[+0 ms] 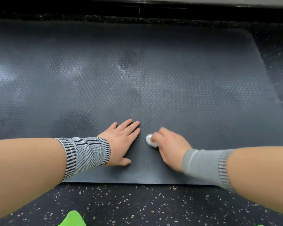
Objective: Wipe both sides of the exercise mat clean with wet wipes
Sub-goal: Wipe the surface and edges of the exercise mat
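A dark grey textured exercise mat (170,82) lies flat on the floor and fills most of the view. Wet, shiny streaks show across its middle and left part. My left hand (122,141) rests flat on the mat near its front edge, fingers straight. Just to its right, my right hand (168,144) grips a small crumpled white wet wipe (150,141) and presses it onto the mat. Both wrists wear grey knitted bands.
Black rubber floor with white speckles (137,207) surrounds the mat. A dark wall base (137,8) runs along the far side. Something bright green (73,219) shows at the bottom edge.
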{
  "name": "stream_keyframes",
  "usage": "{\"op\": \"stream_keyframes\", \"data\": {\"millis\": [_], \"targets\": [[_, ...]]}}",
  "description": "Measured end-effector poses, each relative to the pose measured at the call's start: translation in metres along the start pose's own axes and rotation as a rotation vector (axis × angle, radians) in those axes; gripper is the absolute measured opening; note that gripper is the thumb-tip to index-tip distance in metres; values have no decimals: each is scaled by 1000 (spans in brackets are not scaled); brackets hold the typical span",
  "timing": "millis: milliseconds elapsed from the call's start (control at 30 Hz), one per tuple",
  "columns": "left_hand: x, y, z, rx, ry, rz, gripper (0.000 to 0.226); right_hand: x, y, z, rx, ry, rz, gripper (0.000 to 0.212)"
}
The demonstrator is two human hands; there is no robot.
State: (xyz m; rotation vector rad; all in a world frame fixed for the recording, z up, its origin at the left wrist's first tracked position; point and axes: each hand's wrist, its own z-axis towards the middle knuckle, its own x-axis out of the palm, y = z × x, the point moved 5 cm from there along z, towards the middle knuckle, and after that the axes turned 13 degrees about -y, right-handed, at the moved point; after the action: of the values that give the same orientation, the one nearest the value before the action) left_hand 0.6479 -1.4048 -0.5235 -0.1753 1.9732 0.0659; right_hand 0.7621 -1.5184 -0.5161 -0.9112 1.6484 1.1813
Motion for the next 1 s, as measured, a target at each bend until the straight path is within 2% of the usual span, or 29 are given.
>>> {"op": "stream_keyframes", "data": {"millis": [167,200,267,367,433,600,700,833,900,1000], "targets": [[0,3,-6,-9,33,34,112,21,42,-64,-436,380,24,34],[1,4,-7,-12,37,41,112,18,38,-70,-462,404,14,33],[2,5,-10,-14,42,52,111,8,21,-63,-341,320,22,31],[4,5,-12,-16,46,61,112,-16,-7,-34,-29,39,94,29],[4,4,-11,-19,51,71,113,-17,-6,-26,22,-24,96,29],[3,1,-10,-28,71,81,115,14,28,-53,-266,260,5,32],[2,1,-10,-32,76,80,114,6,5,-71,-450,424,-100,34],[1,3,-11,-13,93,95,114,-12,-42,-91,-442,593,-253,26],[1,6,-12,-3,94,104,114,-18,-43,-83,-397,525,-245,20],[1,7,-12,-4,91,97,114,-28,-24,-43,-238,203,-28,23]]}}
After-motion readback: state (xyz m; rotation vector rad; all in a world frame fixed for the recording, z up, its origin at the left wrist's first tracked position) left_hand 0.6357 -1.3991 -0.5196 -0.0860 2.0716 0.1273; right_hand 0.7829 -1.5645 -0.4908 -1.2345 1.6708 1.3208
